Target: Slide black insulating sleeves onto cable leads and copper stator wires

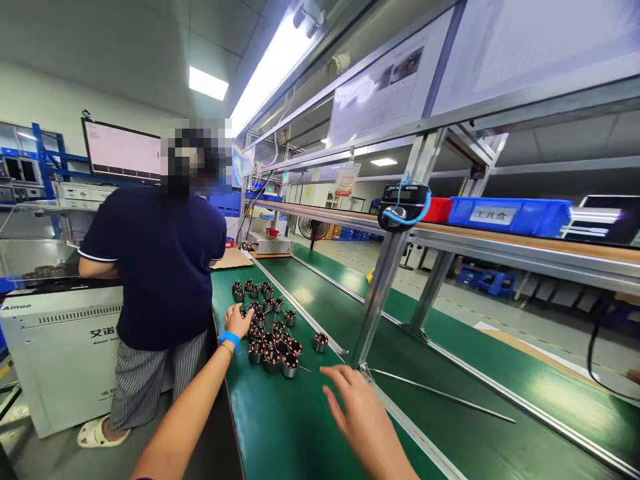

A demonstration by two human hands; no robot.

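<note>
A cluster of motor stators [271, 361], short metal rings with copper windings inside, stands on the green bench top [270, 427]. My left hand [237, 323], with a blue band at the wrist, is at the left edge of the cluster. Its fingers are spread against the nearest stators, and I see none gripped. One single stator [321, 342] stands apart on the right, close to the metal rail. Nearer to me, my right hand [357, 410] hovers over the bench with fingers apart and nothing in them.
An aluminium post [383, 293] rises from the bench right of my right hand. A thin metal rod [445, 388] lies behind it. A blue bin [510, 217] sits on the shelf above. At left, a co-worker [165, 267] stands close to the bench, back turned.
</note>
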